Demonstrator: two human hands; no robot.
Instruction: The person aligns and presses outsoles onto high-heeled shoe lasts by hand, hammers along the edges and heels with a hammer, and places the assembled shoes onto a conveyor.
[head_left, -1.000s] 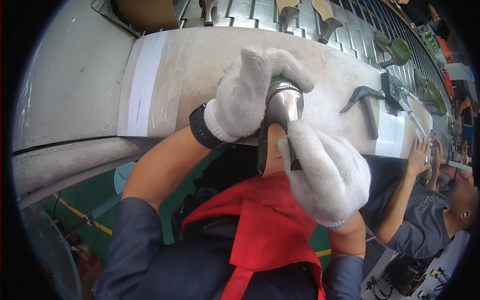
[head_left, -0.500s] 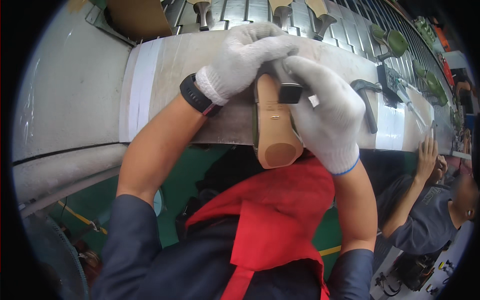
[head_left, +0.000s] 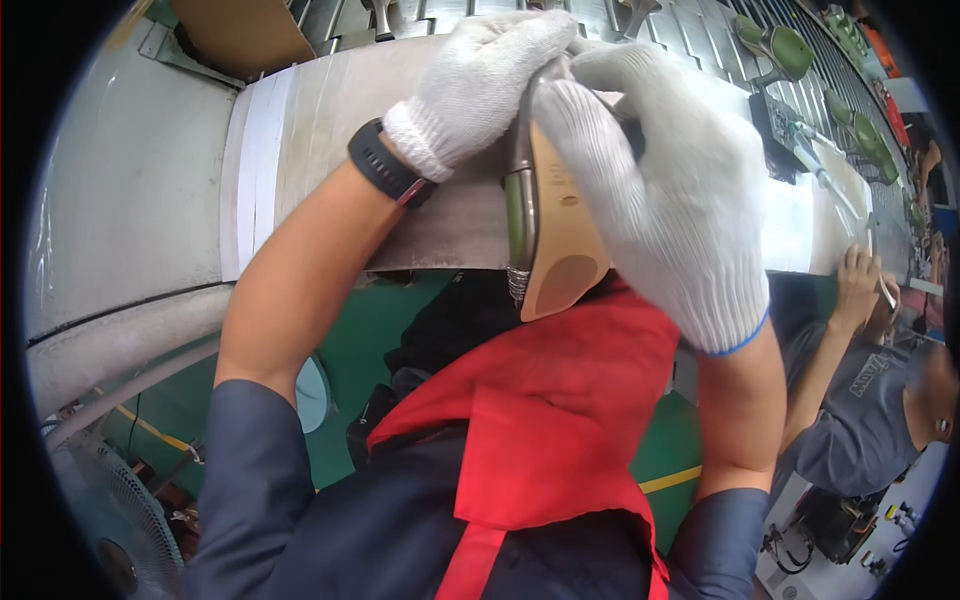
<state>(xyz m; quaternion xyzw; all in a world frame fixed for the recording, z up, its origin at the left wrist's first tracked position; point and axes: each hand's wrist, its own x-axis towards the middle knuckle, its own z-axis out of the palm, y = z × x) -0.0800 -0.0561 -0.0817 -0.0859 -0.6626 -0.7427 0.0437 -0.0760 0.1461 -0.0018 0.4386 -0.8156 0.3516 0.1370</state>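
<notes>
A high-heeled shoe [head_left: 568,238] is held over the bench edge with its tan sole turned up and toe end toward me. Its side shows green, with a grey strap and a beaded band near the toe. My left hand [head_left: 488,82], in a white knit glove, grips the heel end, fingers curled and partly hidden. On the other side, my gloved right hand [head_left: 675,165] is wrapped round the heel area, its thumb lying along the sole. The heel itself is mostly covered by this hand.
A pale bench [head_left: 345,110] lies under my hands, with a metal slat conveyor [head_left: 440,15] beyond it carrying green shoes [head_left: 785,50]. A dark box [head_left: 775,130] stands at right. A co-worker's hand [head_left: 855,285] is farther right; a fan [head_left: 115,520] stands lower left.
The shoe has tilted, so more of its green side shows. My right hand has shifted its grip and now covers the heel and the hammer seen earlier. Both hands have moved slightly farther off.
</notes>
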